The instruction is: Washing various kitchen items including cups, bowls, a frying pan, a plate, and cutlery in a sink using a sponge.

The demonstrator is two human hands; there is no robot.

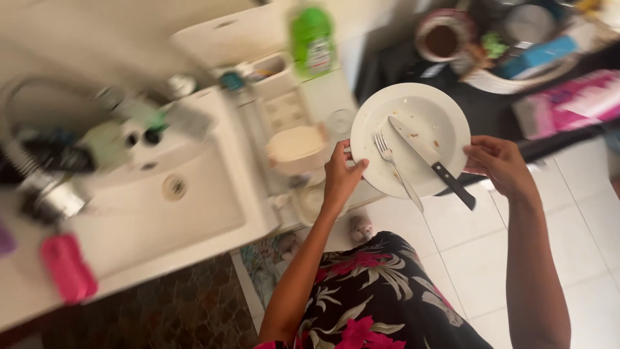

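Observation:
A white plate (426, 116) with a few crumbs is held level in front of me over the counter's edge. My left hand (340, 176) grips its near-left rim and my right hand (497, 163) grips its right rim. A fork (395, 169) and a black-handled knife (427, 158) lie across the plate, their handles sticking out past the rim toward me.
A white sink (174, 207) lies to the left, with a tap (39, 168) and a pink sponge (68, 268) near it. A green bottle (312, 40), a glass (338, 123) and a cream tub (297, 147) stand on the counter. Dishes and pink packaging (568, 103) crowd a dark surface at top right.

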